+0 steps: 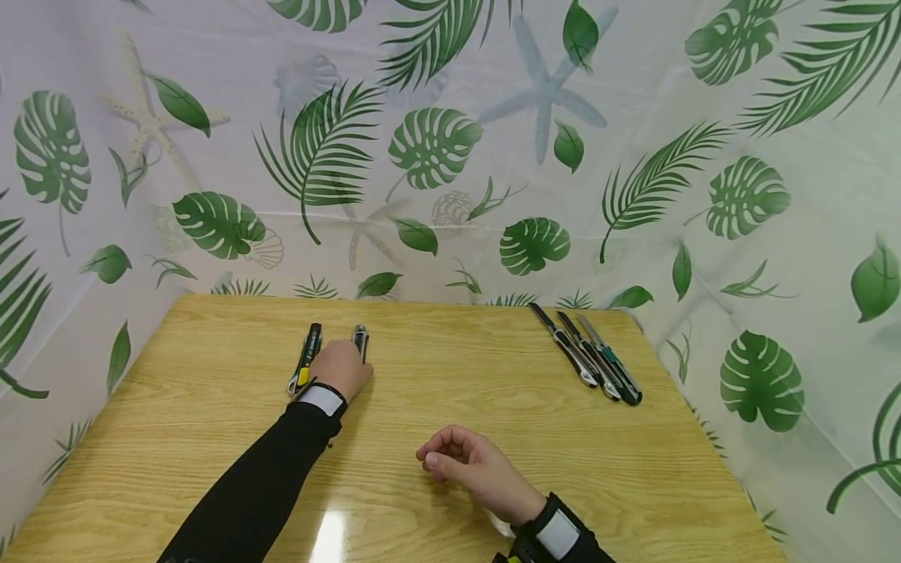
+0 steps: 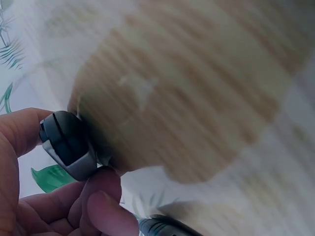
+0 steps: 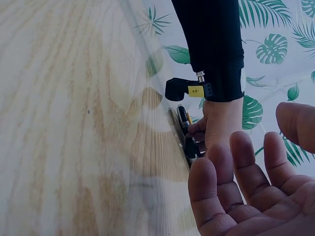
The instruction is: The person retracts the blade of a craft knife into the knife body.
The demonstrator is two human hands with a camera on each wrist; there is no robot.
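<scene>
Firstly, from my remote post I record a leaf-printed cloth (image 1: 633, 117) hanging behind a wood-grain table (image 1: 450, 367). A black left sleeve (image 1: 249, 477) extends forward over the table's left half. At its end I find the left hand (image 1: 341, 367) narrowed in a pinch between thumb and fingers. The right hand (image 1: 486, 473) is empty above the near middle, its fingers relaxed in a loose curve. Towards the far right I note three slim knives (image 1: 587, 353), lying slanted and side by side. A black knife (image 1: 310, 353) lies just left of the left hand. Smallest in view, the gripped grey utility knife (image 1: 361, 340) projects forward past that hand; whether it touches the wood I cannot tell.
</scene>
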